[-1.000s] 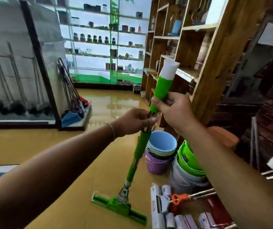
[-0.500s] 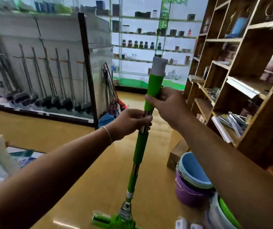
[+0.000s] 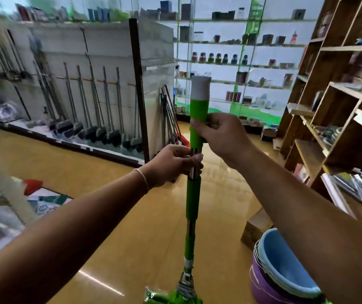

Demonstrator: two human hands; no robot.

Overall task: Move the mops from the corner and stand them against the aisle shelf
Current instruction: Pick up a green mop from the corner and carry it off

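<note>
head | both hands grip upright green mop (image 3: 192, 198) mid-aisle: right hand (image 3: 221, 137) high, left hand (image 3: 173, 163) lower | risk: head (image 3: 175, 295) snags stacked buckets (image 3: 283, 266) near right, or slips on glossy floor (image 3: 110, 227)

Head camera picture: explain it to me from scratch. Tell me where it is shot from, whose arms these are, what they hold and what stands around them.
The camera sits on a person's head and looks forward and down, so the two bare arms reaching in from the bottom are that person's own. There is no machine here. Both hands grip one green mop, held upright over the shiny yellow floor. The left hand holds the metal part of the pole; the right hand holds the green grip above it, under the white cap. The mop's head is at the bottom edge. To the left, the aisle shelf has a row of long-handled brooms leaning on it. To the right stand wooden shelves and stacked plastic buckets.
</note>
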